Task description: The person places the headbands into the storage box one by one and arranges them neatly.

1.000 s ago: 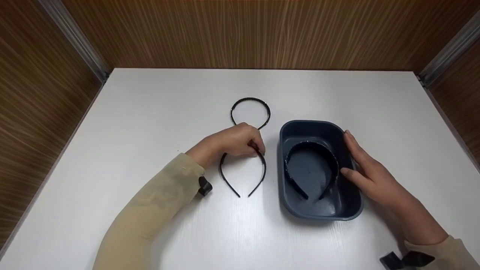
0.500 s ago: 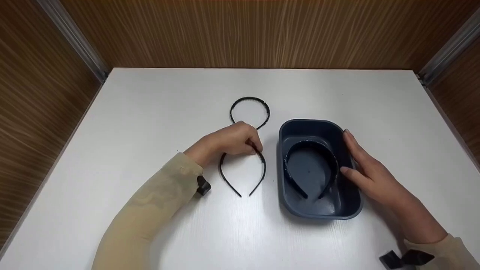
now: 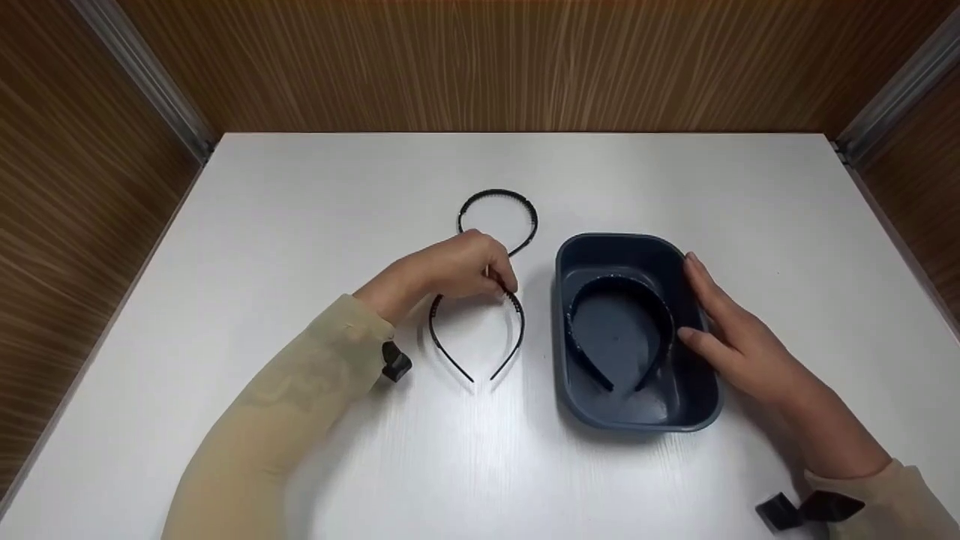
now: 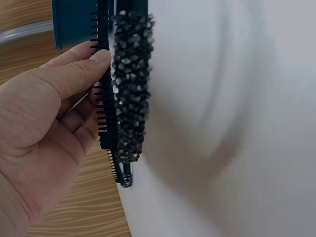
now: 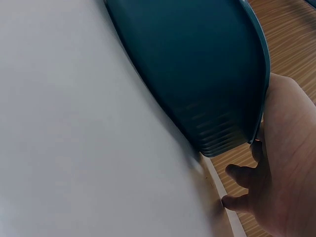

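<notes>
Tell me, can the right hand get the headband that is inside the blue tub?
Probably yes. The right hand rests on the tub at its right rim, thumb over the edge, close to the headband lying inside. The tub is open on top and nothing covers the headband.

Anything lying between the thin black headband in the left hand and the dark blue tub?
No. In the head view, only a bare strip of white table separates the thin black headband from the dark blue plastic tub.
</notes>
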